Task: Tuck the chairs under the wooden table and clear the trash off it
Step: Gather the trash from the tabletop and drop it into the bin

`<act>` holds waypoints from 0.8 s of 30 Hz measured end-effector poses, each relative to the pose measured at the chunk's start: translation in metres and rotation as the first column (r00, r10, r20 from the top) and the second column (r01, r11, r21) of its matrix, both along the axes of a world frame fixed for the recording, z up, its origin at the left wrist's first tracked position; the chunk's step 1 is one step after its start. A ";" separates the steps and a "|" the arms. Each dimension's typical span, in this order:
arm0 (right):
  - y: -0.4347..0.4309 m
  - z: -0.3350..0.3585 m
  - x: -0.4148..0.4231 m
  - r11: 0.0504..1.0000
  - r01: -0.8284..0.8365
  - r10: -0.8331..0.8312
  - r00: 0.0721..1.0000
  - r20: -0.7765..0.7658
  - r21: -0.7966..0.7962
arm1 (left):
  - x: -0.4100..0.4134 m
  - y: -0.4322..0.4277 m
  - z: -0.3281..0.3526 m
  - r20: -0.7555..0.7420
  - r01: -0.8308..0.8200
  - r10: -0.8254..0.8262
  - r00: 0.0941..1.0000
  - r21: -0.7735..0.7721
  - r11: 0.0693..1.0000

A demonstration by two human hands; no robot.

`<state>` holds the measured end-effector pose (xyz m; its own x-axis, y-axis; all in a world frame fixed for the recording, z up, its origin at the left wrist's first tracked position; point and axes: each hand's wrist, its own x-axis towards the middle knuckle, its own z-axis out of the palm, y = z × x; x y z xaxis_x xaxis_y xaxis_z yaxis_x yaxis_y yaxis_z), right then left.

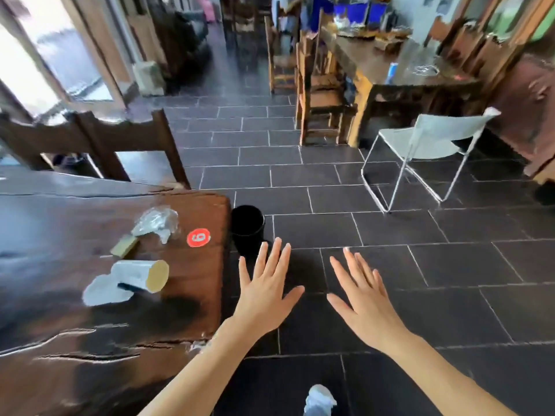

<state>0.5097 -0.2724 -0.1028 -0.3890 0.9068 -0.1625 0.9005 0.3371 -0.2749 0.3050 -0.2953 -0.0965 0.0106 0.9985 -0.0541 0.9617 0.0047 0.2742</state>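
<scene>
Hovering left hand (265, 295): palm down, fingers straight and spread, holding nothing, over the floor just beside the table's right edge.
Right hand (365, 304): also flat, spread and empty, beside the left hand above the dark tiles (450, 265).
Wooden table (75, 355): fills the lower left of the view.
Trash on the table: crumpled clear plastic (156, 220) touches a tan block (124, 246). Nearer the camera, a white tube (139, 274) lies on its side, partly on a white paper scrap (99, 292).
Red sticker (198, 238): round, near the table's right edge.
Black bin (247, 228): stands on the floor against the table's corner, just beyond the left fingertips.
Dark wooden chair (120, 136): at the table's far side, its back rising above the tabletop.
White folding chair (429, 142): out on the tiles to the right, well apart from the table.
</scene>
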 end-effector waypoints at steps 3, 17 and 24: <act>0.070 0.001 -0.026 0.987 -0.163 0.163 0.986 -0.029 -0.001 | -0.021 0.027 0.000 0.001 -0.191 0.192 0.981 -0.032 0.981; 0.211 -0.006 -0.191 0.794 -0.606 0.595 0.790 -0.149 -0.040 | -0.144 0.075 -0.028 0.113 -0.715 0.734 0.669 -0.172 0.678; 0.303 -0.025 -0.296 0.742 -0.667 0.663 0.745 -0.067 -0.074 | -0.238 0.163 -0.075 0.199 -0.818 0.841 0.504 -0.204 0.538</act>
<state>0.2141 0.0305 -0.1276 -0.8948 0.3981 -0.2022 0.4459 0.8199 -0.3589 0.0673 -0.1320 -0.1714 -0.7960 0.5498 -0.2531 0.4045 0.7943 0.4532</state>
